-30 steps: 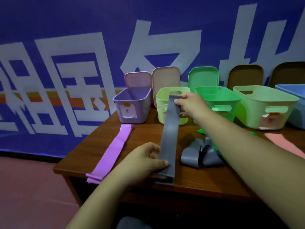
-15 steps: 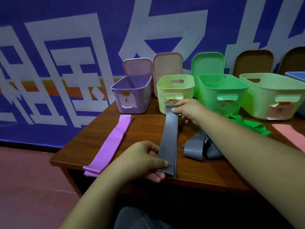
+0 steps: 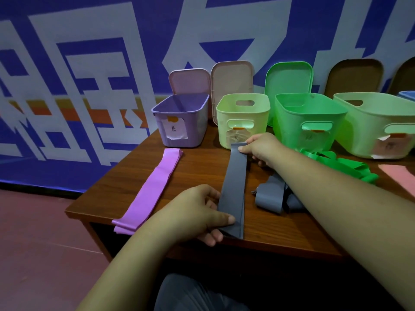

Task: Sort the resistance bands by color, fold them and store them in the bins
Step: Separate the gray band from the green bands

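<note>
Rubber, flat and matte, makes up the grey resistance band [image 3: 233,187] stretched lengthwise near the front edge of the wooden table [image 3: 197,167]. The left hand [image 3: 197,214] pinches its near end at that front edge, thumb on top and fingers curled under. The right hand [image 3: 261,147] pinches the far end between thumb and fingers, just in front of the pale-green bin [image 3: 242,120].

Just right of the held strip lies a crumpled heap of grey bands [image 3: 272,198]; how many are in it I cannot tell. One purple band [image 3: 149,191], smooth and doubled flat, runs from the front-left corner toward the purple bin [image 3: 182,122]. A loose tangle of bright green bands [image 3: 341,164] lies toward the right edge, and a pink band [image 3: 397,173] shows partly at the right edge.

Along the back edge stand four open plastic bins with rounded corners in full view: the purple one, the pale-green one, a bright green bin [image 3: 307,117] and a larger pale-green bin [image 3: 377,124]; each has a paper label on its front. A sliver of a blue bin [image 3: 407,95] shows at the far right. Behind them five rounded lids lean on the blue-and-white banner [image 3: 89,63]: two pink lids [image 3: 232,79], one green lid [image 3: 289,77] and two brown lids [image 3: 354,75].
</note>
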Demonstrator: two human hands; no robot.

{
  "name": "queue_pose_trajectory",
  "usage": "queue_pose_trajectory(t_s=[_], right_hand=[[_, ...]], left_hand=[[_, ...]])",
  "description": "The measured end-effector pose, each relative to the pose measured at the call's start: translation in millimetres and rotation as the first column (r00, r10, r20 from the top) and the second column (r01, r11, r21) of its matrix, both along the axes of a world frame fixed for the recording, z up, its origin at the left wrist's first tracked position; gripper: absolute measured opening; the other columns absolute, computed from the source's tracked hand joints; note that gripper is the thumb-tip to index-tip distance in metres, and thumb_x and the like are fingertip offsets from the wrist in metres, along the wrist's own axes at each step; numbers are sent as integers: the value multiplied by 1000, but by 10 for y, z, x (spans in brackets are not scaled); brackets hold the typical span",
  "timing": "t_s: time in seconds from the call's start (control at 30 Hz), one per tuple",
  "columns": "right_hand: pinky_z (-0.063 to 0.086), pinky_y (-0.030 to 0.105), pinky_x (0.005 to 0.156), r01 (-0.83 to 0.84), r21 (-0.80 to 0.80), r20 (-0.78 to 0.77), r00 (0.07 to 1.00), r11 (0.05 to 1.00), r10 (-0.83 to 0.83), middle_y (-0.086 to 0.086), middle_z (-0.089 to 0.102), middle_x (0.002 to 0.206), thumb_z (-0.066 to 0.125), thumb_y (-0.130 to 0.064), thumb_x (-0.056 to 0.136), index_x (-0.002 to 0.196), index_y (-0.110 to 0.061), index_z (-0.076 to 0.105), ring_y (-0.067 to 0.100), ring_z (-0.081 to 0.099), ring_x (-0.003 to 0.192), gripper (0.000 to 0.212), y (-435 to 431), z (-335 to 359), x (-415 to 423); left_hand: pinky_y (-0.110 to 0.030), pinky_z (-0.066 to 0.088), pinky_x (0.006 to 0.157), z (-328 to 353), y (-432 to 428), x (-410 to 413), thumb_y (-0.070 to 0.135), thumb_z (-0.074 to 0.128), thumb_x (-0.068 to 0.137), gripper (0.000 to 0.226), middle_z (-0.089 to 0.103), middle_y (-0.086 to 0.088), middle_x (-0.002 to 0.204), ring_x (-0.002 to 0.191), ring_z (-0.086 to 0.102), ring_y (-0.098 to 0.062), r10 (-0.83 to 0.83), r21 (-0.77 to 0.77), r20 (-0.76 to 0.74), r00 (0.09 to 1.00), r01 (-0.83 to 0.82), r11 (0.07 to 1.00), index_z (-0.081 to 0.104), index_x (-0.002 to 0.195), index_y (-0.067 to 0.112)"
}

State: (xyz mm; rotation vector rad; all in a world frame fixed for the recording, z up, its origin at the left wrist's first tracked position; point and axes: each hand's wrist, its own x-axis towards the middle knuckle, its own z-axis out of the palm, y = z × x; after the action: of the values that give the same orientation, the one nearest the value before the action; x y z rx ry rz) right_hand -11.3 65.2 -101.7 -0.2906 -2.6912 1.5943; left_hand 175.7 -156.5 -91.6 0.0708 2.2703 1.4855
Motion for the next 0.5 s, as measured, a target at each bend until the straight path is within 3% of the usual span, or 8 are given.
queue_pose_trajectory(t_s=[0.23, 0.4, 0.5], right_hand=[[45, 31, 53, 16, 35, -19, 1000, 999, -16, 7, 60, 75, 84, -21, 93, 102, -21, 70, 20, 53, 64, 17, -10, -40, -23], [50, 33, 56, 13, 93, -28, 1000, 996, -11, 7, 65, 79, 85, -26, 92, 97, -23, 69, 22, 58, 70, 17, -37, -45, -31], [56, 37, 63, 0, 159, -4, 1000, 987, 1, 10, 67, 79, 83, -26, 94, 105, -15, 71, 25, 63, 71, 20, -55, -1, -5]], left_hand=[[-24, 50, 48, 4, 0, -14, 33, 88, 87, 59, 69, -2, 89, 50, 64, -9, -75, -261, -129, 989, 39, 965, 56, 136, 26], [-26, 54, 51, 13, -19, -18, 33, 88, 86, 60, 72, -4, 89, 55, 68, -12, -92, -290, -137, 986, 49, 956, 55, 136, 26], [-29, 57, 53, 11, -24, -9, 32, 88, 86, 60, 73, -5, 89, 56, 69, -14, -91, -293, -127, 988, 51, 955, 56, 136, 24]])
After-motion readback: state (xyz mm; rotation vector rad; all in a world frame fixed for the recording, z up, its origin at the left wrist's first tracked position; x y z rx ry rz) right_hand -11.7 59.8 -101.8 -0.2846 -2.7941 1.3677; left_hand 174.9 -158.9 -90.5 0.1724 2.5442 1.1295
